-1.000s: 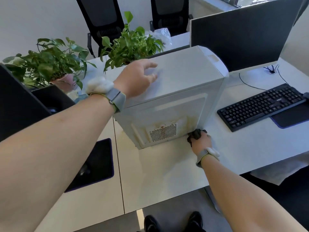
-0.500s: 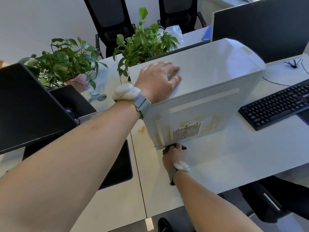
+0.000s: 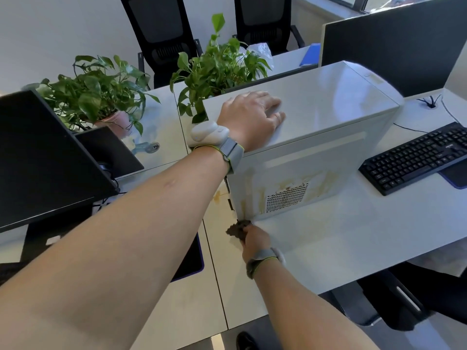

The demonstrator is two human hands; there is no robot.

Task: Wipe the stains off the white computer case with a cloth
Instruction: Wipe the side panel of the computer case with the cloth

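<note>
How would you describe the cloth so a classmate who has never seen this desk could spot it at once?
Find the white computer case standing on the white desk, with the left hand flat on its top. Follow its stained side panel down to the near bottom corner. There the right hand grips the cloth: a small, dark, crumpled wad, the only soft thing there.

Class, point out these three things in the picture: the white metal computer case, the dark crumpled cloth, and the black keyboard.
white metal computer case (image 3: 328,102), head view, on its flat top panel.
dark crumpled cloth (image 3: 236,229), head view, on the bunched part left of the right hand.
black keyboard (image 3: 417,157), head view, on the middle keys.
</note>
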